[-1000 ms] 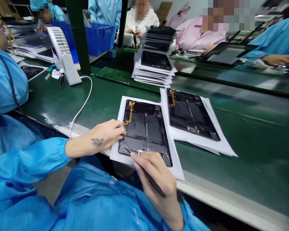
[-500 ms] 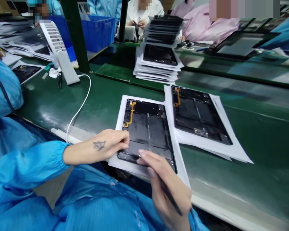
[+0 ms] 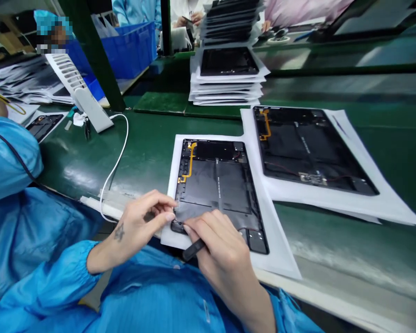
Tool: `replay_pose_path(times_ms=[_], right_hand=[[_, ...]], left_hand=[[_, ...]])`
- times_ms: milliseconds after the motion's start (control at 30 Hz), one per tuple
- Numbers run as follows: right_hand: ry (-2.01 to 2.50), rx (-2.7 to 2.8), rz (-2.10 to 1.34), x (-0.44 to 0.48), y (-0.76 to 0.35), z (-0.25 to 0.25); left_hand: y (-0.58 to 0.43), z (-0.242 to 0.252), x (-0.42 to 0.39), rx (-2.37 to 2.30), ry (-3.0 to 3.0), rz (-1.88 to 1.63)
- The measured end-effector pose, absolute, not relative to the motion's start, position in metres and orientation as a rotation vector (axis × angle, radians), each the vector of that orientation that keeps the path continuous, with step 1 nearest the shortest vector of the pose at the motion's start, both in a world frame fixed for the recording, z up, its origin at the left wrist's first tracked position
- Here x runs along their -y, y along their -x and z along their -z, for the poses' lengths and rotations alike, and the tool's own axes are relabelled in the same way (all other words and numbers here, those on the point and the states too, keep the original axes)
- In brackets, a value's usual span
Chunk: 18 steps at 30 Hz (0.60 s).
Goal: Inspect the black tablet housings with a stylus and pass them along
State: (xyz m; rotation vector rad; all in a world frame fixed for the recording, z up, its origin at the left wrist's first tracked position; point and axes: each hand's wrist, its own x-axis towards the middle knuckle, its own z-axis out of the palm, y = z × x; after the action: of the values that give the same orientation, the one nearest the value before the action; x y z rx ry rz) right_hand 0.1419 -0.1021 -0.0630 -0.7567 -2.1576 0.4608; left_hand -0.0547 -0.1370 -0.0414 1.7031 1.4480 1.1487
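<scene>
An opened black tablet housing (image 3: 215,185) with an orange flex cable (image 3: 190,162) lies on white sheeting (image 3: 280,245) in front of me. At its lower left corner, my left hand (image 3: 140,226) has thumb and forefinger close together at the edge; anything between the tips is too small to make out. My right hand (image 3: 222,245) rests over the housing's lower part, its fingers closed around a dark tool (image 3: 194,249) whose thick end points down and left. The right fingertips are close to the left ones. Thin dark wires show near the lower right corner.
A second opened housing (image 3: 312,148) lies to the right on white sheeting. Behind stands a tall stack of housings and sheets (image 3: 229,69). A white fan-like device (image 3: 79,95) with a white cable (image 3: 125,143) is at the left, near tweezers (image 3: 87,128). A blue-sleeved person (image 3: 10,157) sits left.
My right hand has moved left towards my left hand, and the tool has turned from pointing down-right to down-left. My left hand's fingers have shifted slightly left. The camera view has also shifted.
</scene>
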Motion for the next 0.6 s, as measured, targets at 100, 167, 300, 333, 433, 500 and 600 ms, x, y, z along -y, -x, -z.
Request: replay_pose_path(times_ms=[100, 167, 300, 333, 433, 500, 600], right_hand=[[0.766, 2.134, -0.529, 0.101, -0.142, 0.063], [0.764, 2.131, -0.543, 0.1, -0.143, 0.062], [0.759, 2.124, -0.551, 0.1, -0.142, 0.063], [0.756, 2.123, -0.557, 0.1, -0.142, 0.063], [0.739, 2.112, -0.583, 0.1, -0.142, 0.065], [0.731, 2.108, -0.595, 0.1, -0.141, 0.065], [0.728, 2.127, -0.594, 0.1, -0.142, 0.065]], left_hand=[[0.052, 0.048, 0.143, -1.518, -1.921, -1.239], [0.048, 0.05, 0.145, -1.52, -1.997, -1.277], [0.039, 0.049, 0.146, -1.505, -2.089, -1.337], [0.038, 0.048, 0.146, -1.504, -2.101, -1.338], [0.036, 0.049, 0.146, -1.508, -2.121, -1.324], [0.035, 0.05, 0.146, -1.507, -2.137, -1.322], [0.035, 0.051, 0.145, -1.511, -2.161, -1.335]])
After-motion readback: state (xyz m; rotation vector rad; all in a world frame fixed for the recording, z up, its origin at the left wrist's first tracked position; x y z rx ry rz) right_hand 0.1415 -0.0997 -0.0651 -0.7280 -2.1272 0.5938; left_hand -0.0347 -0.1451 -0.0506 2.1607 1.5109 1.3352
